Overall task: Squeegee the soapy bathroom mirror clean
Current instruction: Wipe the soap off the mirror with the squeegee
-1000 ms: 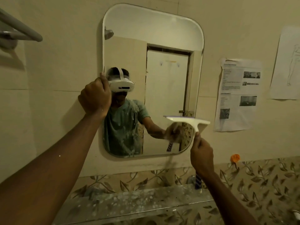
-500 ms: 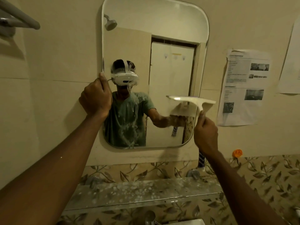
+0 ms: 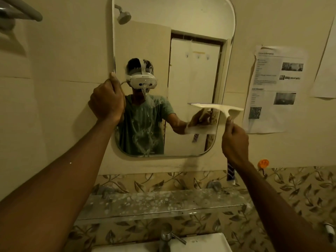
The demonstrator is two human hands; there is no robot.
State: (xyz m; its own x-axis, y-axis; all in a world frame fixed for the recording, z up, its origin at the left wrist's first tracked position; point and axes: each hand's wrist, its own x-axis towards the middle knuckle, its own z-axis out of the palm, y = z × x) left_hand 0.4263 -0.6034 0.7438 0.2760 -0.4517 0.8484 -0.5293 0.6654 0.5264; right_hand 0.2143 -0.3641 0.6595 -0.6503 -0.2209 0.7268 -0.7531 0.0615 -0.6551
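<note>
Since a second ago the squeegee (image 3: 227, 109) has risen a little along the mirror's (image 3: 181, 24) right edge, while my left hand (image 3: 107, 102) has kept to its left edge. Seen from my head, that hand grips the mirror's rim, fingers curled. My right hand (image 3: 234, 142) is wrapped round the squeegee's handle, blade level, overhanging the mirror's right edge. Soap streaks (image 3: 145, 124) run down the mirror's left-centre. Below the mirror sits a spattered glass shelf (image 3: 163, 202).

Bare forearms (image 3: 60, 171); reflected between left hand (image 3: 107, 102) and right hand (image 3: 234, 140), a green short-sleeved T-shirt (image 3: 140, 122) and white strapped headset (image 3: 142, 81).
</note>
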